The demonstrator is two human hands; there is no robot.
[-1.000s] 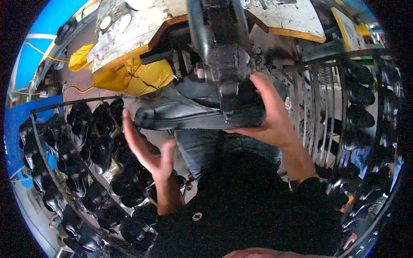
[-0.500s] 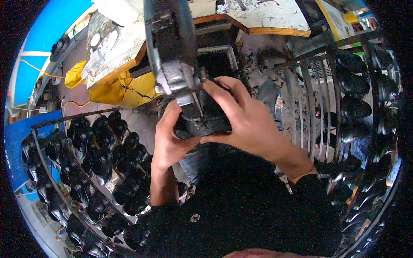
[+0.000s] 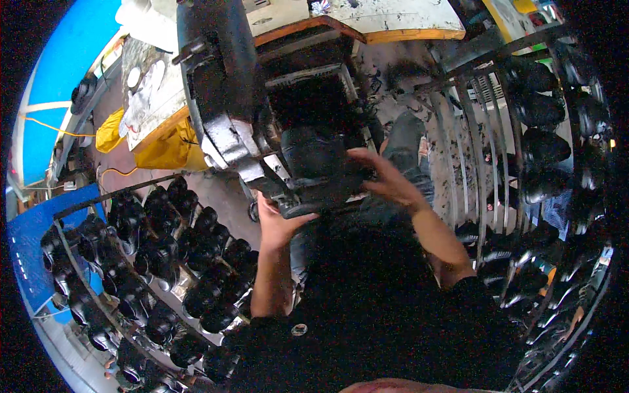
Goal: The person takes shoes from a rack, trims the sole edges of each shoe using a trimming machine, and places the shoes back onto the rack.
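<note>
A black shoe (image 3: 321,173) sits beneath the metal head (image 3: 239,150) of a dark machine, in front of my body. My left hand (image 3: 278,226) is closed on the shoe's near left edge, with the thumb lying along it. The left fingers are partly hidden behind the machine head. On the other side, my right hand (image 3: 391,182) reaches towards the shoe's right side with its fingers apart. Whether those fingertips touch the dark shoe is hard to see.
A rack of black shoes (image 3: 157,255) stands at the left, and another shoe rack (image 3: 544,147) at the right. Behind the machine are a dark-edged bin (image 3: 350,82) and a worn worktable (image 3: 406,19). Yellow sheeting (image 3: 167,150) hangs beneath the left table.
My right hand has come away from the shoe's top towards the right. The machine head appears further left in view. The left hand stays at the shoe, now nearer its lower edge.
</note>
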